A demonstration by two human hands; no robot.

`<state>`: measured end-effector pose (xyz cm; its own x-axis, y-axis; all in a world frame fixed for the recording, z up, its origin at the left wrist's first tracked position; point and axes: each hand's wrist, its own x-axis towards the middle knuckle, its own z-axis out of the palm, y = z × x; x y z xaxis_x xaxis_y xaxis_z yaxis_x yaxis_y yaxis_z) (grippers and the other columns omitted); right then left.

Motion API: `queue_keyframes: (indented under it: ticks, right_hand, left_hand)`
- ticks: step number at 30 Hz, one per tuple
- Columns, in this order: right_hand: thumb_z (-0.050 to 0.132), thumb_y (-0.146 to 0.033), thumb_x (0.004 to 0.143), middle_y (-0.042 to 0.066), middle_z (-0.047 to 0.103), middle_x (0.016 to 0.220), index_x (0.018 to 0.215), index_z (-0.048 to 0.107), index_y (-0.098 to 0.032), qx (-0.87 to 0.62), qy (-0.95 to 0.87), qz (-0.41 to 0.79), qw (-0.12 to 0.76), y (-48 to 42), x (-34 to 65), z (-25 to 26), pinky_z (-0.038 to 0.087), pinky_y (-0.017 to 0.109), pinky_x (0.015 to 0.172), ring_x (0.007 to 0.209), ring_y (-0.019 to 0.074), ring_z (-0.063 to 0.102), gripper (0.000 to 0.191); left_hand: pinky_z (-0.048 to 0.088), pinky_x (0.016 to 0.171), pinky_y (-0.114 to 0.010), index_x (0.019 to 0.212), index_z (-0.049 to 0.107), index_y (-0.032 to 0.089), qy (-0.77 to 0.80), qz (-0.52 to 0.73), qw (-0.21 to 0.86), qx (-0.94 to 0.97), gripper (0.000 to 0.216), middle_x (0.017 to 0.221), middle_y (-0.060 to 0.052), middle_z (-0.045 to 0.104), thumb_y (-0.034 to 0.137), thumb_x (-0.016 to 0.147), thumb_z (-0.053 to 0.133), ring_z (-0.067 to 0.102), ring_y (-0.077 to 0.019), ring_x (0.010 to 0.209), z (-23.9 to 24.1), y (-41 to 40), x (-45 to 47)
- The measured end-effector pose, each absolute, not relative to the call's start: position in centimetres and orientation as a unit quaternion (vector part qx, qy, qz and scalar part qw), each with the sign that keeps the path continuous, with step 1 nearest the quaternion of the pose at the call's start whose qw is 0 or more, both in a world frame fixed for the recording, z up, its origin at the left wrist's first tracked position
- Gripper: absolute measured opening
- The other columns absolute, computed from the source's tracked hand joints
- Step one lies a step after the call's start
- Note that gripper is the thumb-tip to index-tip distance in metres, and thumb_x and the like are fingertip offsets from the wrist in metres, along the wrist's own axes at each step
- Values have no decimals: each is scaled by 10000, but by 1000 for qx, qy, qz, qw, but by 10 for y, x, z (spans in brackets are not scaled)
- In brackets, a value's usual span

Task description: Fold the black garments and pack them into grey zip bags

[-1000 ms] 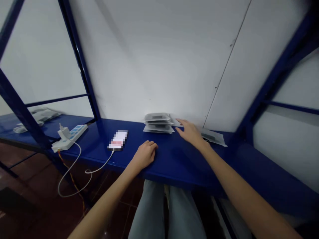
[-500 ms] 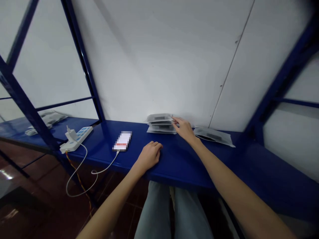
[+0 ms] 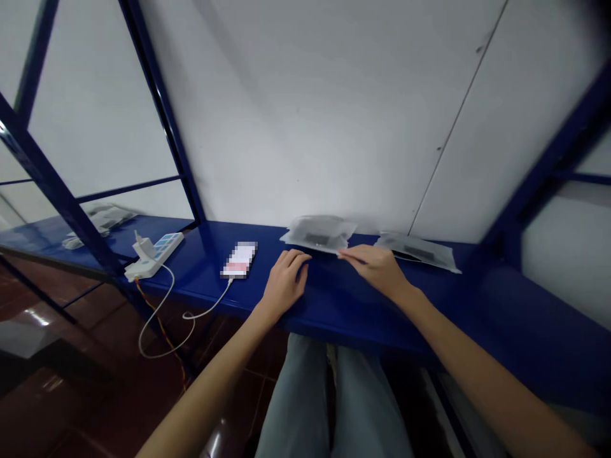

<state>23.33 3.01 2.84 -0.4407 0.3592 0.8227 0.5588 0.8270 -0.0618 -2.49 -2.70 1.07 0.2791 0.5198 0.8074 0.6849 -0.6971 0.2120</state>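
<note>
Pinched at its front right corner by my right hand [image 3: 377, 268] is a frosted plastic bag [image 3: 315, 238] with something dark inside. The bag is tilted toward me near the wall and covers whatever lies behind it. My left hand [image 3: 287, 278] hovers at or rests on the blue table [image 3: 344, 318], in front of the bag's left part. Its fingers are loosely curled with the thumb apart, and nothing shows in them. To the right, beyond my right hand, a similar bag [image 3: 424, 250] with a dark item lies against the wall.
A phone [image 3: 240, 259] with a blurred screen lies left of my left hand, on a white cable [image 3: 165, 312] running to a power strip [image 3: 155, 257]. More plastic bags [image 3: 109, 216] lie on the neighbouring table at left. Blue metal posts [image 3: 165, 114] frame the white wall.
My right hand has drawn the top bag of the stack toward me and tilted it. My left hand has risen slightly, its thumb now apart from the fingers. The view has shifted a little.
</note>
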Motion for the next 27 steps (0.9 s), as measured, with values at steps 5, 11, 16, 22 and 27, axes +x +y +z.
queue_keyframes:
  ticks: [5, 11, 16, 22, 27]
  right_hand:
    - [629, -207, 973, 35, 811, 971, 1080, 779, -232, -245, -889, -56, 384, -12, 234, 8, 626, 313, 785, 854, 211, 776, 186]
    - [571, -156, 983, 45, 809, 1033, 1131, 770, -229, -235, -896, -49, 373, -14, 223, -3, 637, 321, 828, 894, 217, 782, 259]
    - [582, -179, 984, 35, 816, 1005, 1096, 781, -227, -244, -884, -48, 395, -15, 220, -1, 642, 299, 801, 864, 207, 788, 233]
    - [599, -201, 967, 17, 820, 950, 986, 805, -252, -277, -848, -105, 439, -9, 237, 3, 651, 314, 789, 823, 212, 792, 213]
    - [625, -250, 952, 16, 820, 938, 935, 812, -253, -337, -797, -131, 484, -5, 262, 2, 652, 335, 810, 830, 226, 793, 188]
  left_hand:
    - [525, 964, -384, 1263, 592, 224, -294, -387, 97, -869, 262, 1200, -87, 646, 315, 1019, 559, 603, -234, 1115, 15, -33, -19]
    - [516, 876, -350, 1106, 653, 191, -281, -293, 113, -907, 207, 1041, -66, 673, 329, 1042, 512, 620, -220, 992, 13, -26, -10]
    - [482, 773, -336, 1002, 674, 182, -293, -281, 159, -900, 247, 943, -62, 668, 251, 1058, 444, 597, -209, 903, 11, -27, -5]
    - [465, 797, -361, 847, 634, 197, -372, -314, 182, -854, 190, 923, -66, 644, 99, 948, 507, 551, -230, 918, 13, -27, -22]
    - [468, 803, -403, 829, 602, 202, -478, -326, 210, -788, 185, 925, -80, 627, 42, 880, 524, 543, -259, 907, 14, -23, -60]
